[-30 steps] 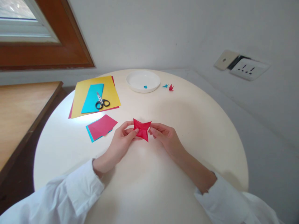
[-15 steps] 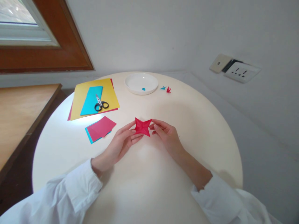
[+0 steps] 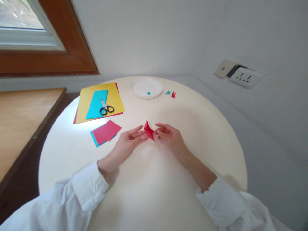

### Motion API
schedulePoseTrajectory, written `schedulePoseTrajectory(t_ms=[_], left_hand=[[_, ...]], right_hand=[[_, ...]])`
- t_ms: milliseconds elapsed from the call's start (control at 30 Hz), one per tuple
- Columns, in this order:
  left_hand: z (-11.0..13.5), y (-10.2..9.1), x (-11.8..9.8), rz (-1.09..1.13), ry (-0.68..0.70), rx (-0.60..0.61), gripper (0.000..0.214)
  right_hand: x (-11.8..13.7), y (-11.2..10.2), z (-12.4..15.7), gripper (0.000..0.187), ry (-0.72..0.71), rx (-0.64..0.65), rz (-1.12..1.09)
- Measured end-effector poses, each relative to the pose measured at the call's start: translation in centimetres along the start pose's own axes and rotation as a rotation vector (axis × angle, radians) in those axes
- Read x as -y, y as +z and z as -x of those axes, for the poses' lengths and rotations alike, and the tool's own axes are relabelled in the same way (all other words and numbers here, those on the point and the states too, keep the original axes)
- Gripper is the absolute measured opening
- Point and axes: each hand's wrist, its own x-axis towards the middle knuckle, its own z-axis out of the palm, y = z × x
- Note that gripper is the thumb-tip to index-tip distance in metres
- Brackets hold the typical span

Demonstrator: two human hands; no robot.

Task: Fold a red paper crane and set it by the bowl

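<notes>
A small piece of red folded paper (image 3: 149, 131) with pointed corners is held above the white table (image 3: 149, 186), between both hands. My left hand (image 3: 128, 141) pinches its left side with thumb and fingers. My right hand (image 3: 170, 136) grips its right edge between thumb and fingertips. To the left of my left hand, a stack of red and blue paper pieces (image 3: 107, 132) lies on the table.
Scissors with black handles (image 3: 106, 108) rest on a blue sheet (image 3: 94, 107) over a yellow sheet (image 3: 113, 93). At the back stands a white plate (image 3: 137, 93) with a small blue paper piece in it. Beside it are a blue paper crane (image 3: 168, 92) and a red one (image 3: 173, 94).
The red paper, spread as a four-pointed star before, is now narrower, its left and right points drawn together. My left hand has shifted slightly right.
</notes>
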Motion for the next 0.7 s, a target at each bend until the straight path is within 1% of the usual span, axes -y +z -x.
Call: schedulePoseTrajectory(t_ms=[67,100,167,233,300,367,433,500,567,633,700], left_hand=[[0.1,0.1,-0.1,-0.005,-0.012,-0.016,0.071],[0.1,0.2,-0.1,-0.015,-0.014,-0.028,0.071],[0.1,0.2,-0.2,-0.053,-0.004,-0.047,0.070],[0.0,0.1,-0.2,-0.105,0.014,-0.061,0.068],[-0.1,-0.1,-0.2,-0.171,0.039,-0.076,0.064],[-0.2,-0.3,-0.1,-0.273,0.088,-0.099,0.057],[-0.4,-0.6,-0.1,-0.417,0.183,-0.128,0.047],[-0.7,-1.0,-0.1,-0.585,0.315,-0.161,0.036],[-0.9,-1.2,0.0,-0.753,0.435,-0.201,0.030],[-1.2,-1.4,0.0,-0.865,0.491,-0.226,0.028],[-1.5,-1.5,0.2,-0.908,0.483,-0.205,0.031]], right_hand=[[-0.1,-0.1,0.0,0.030,-0.040,-0.025,0.093],[-0.1,-0.2,0.0,0.028,-0.086,-0.046,0.167],[-0.4,-0.3,-0.1,0.026,-0.212,-0.096,0.362],[-0.7,-0.4,-0.1,0.030,-0.316,-0.141,0.576],[-1.0,-0.4,-0.2,0.039,-0.341,-0.162,0.747],[-1.2,-0.4,-0.2,0.045,-0.320,-0.160,0.848],[-1.4,-0.4,-0.3,0.047,-0.305,-0.139,0.886],[-1.4,-0.6,-0.4,0.048,-0.294,-0.126,0.895],[-1.3,-1.0,-0.6,0.047,-0.274,-0.113,0.890],[-1.0,-1.6,-0.9,0.043,-0.250,-0.079,0.858],[-0.5,-2.2,-1.0,0.043,-0.219,-0.029,0.759]])
